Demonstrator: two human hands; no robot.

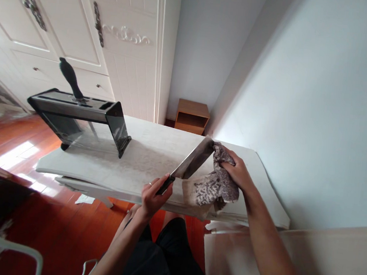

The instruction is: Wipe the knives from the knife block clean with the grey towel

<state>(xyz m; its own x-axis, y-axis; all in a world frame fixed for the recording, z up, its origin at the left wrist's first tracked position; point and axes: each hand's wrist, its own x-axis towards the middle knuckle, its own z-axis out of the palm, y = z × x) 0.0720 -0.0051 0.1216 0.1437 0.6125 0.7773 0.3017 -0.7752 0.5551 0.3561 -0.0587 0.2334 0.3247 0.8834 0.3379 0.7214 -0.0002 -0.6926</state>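
My left hand (155, 194) is wrapped round the black handle of a cleaver (197, 158). The broad blade slants up to the right over the table, with dark smudges on its face. Bunched in my right hand (236, 172) is a grey-brown patterned cloth (226, 182), pressed close to the blade's far end. A lighter, spotted part of the cloth hangs down past the table's front edge. Whether the cloth wraps round the blade's tip I cannot tell. At the table's left stands a knife block (77, 107) with clear sides and a black-handled knife (70, 77) in it.
The white table (151, 139) has greyish smears on its top. Behind it are a white wardrobe (128, 64) and a small brown nightstand (192, 112). A pale wall (318, 102) rises on the right. A pale metal bar (7, 244) stands at the lower left.
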